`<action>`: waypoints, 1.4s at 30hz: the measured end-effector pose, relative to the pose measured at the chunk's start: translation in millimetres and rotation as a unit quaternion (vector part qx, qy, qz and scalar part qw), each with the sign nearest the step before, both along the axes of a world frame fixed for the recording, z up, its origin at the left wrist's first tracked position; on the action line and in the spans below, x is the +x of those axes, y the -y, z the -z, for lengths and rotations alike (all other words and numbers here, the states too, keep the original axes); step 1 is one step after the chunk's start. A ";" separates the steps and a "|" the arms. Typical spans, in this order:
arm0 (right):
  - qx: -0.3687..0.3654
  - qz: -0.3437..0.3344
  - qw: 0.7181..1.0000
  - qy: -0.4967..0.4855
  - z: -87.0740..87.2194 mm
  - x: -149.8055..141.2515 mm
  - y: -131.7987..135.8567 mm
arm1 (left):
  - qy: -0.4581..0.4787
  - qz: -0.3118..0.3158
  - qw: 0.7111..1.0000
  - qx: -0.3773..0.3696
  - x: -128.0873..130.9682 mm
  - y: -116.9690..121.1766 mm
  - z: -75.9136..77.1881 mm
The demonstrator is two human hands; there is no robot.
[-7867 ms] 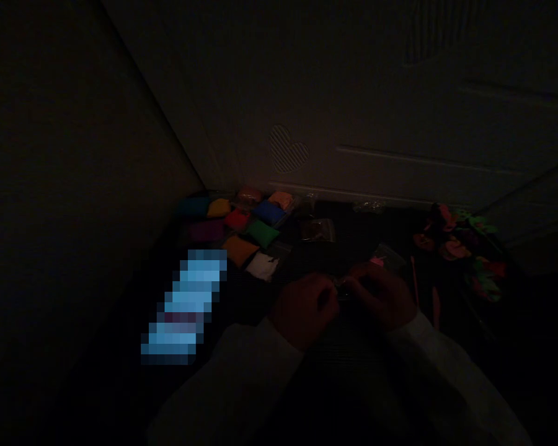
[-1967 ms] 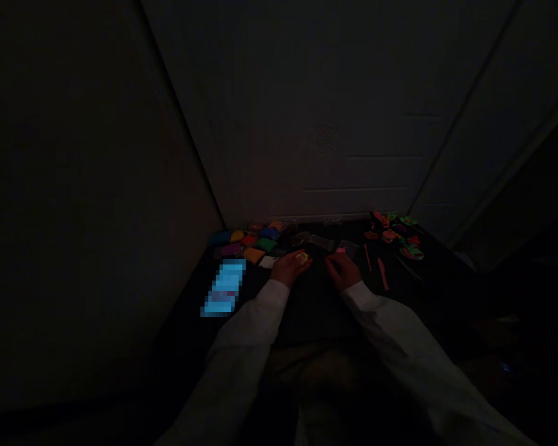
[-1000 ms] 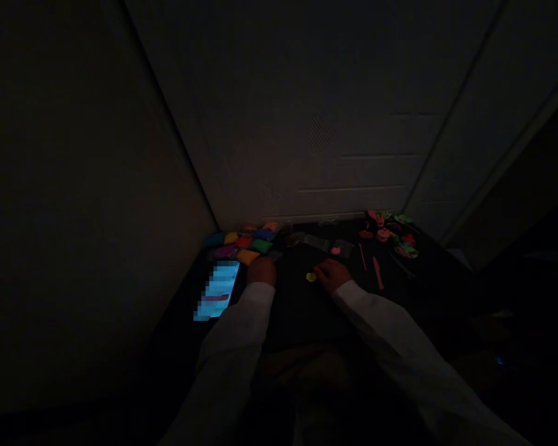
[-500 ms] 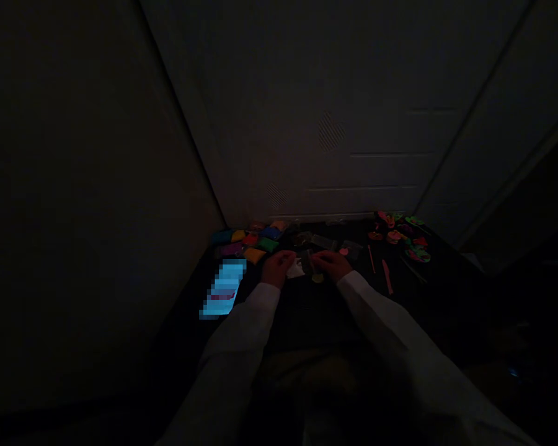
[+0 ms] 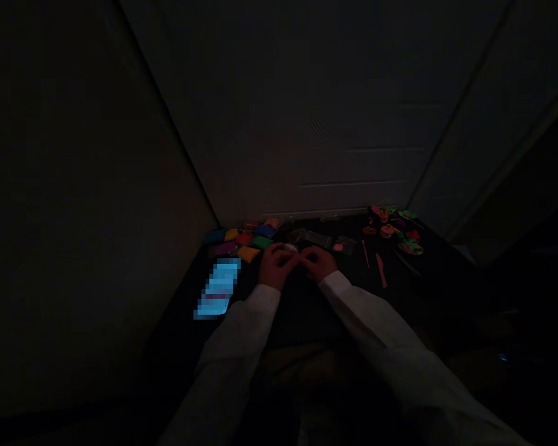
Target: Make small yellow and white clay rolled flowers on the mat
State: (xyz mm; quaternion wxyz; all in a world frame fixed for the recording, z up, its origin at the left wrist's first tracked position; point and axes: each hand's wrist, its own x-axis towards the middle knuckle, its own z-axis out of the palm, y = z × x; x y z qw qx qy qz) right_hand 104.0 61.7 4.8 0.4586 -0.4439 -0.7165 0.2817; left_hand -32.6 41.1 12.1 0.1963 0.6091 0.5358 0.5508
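Note:
The scene is very dark. My left hand (image 5: 274,267) is closed round a small packet with white contents (image 5: 291,248), only partly visible above its fingers. With fingertips pinched together, my right hand (image 5: 320,262) meets the left fingertips at the packet's edge. Most of the packet is hidden behind the fingers. Beyond the hands lie dark clear bags (image 5: 317,238) and a clear bag with a pink piece (image 5: 338,246).
Several coloured packets (image 5: 248,254) lie at the back left, above a lit phone (image 5: 218,288) with a pixelated screen. To the right are a pink stick (image 5: 365,253), a pink plastic knife (image 5: 380,271) and several colourful shaped pieces (image 5: 410,248). A pale panelled wall (image 5: 353,167) stands behind.
My hands have come together, fingertips meeting, and now cover most of the white packet that showed between them. The small yellowish piece below them is no longer clearly visible. The view has shifted slightly.

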 end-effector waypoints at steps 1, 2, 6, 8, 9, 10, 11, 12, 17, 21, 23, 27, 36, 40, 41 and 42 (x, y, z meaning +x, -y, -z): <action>0.001 -0.008 1.000 0.008 0.7 0.6 0.3 | -0.004 0.012 1.000 -0.006 0.4 0.0 0.1; 0.002 -0.016 1.000 0.016 1.1 1.4 0.6 | -0.009 0.019 1.000 -0.012 0.5 0.1 -0.2; 0.003 -0.051 0.998 0.039 1.4 5.0 1.4 | -0.031 0.020 0.999 -0.024 -3.0 0.1 -3.5; 0.008 -0.056 0.997 0.044 2.0 6.8 0.9 | -0.046 0.018 0.998 -0.025 -5.5 -1.1 -3.8; 0.012 -0.052 0.998 0.046 2.4 7.8 0.6 | -0.056 0.018 0.998 -0.025 -6.4 -2.0 -3.2; 0.018 -0.045 0.998 0.048 2.8 8.8 0.5 | -0.066 0.017 0.997 -0.024 -7.1 -3.1 -2.2; 0.026 -0.040 0.998 0.051 3.1 9.8 0.7 | -0.075 0.015 0.997 -0.024 -7.4 -4.1 -0.9; 0.036 -0.037 0.997 0.056 3.2 10.7 1.3 | -0.084 0.013 0.996 -0.024 -7.4 -5.0 0.4; 0.087 -0.058 0.990 0.099 -0.6 11.4 9.1 | -0.108 0.016 0.994 -0.027 -5.8 -4.3 3.1; 0.098 -0.055 0.987 0.112 -3.3 7.3 13.7 | -0.095 0.043 0.994 -0.028 -3.8 1.0 -0.3; 0.093 -0.050 0.989 0.107 -3.4 5.7 14.0 | -0.073 0.056 0.995 -0.030 -3.1 3.4 -3.0; 0.074 -0.034 0.995 0.059 -2.6 6.8 10.9 | 0.006 0.075 0.996 -0.037 -3.7 4.7 -8.9; -0.013 -0.018 0.998 -0.058 -2.9 15.5 2.3 | 0.231 0.146 0.948 -0.166 0.1 0.1 -2.9; -0.033 -0.028 0.997 -0.066 -1.8 16.3 3.5 | 0.243 0.151 0.935 -0.212 -4.2 -4.4 -0.1; -0.037 -0.034 0.997 -0.066 -0.7 16.0 3.6 | 0.237 0.146 0.935 -0.222 -6.0 -5.6 0.4; -0.041 -0.040 0.996 -0.066 0.6 15.7 3.6 | 0.229 0.140 0.935 -0.231 -7.7 -6.6 0.8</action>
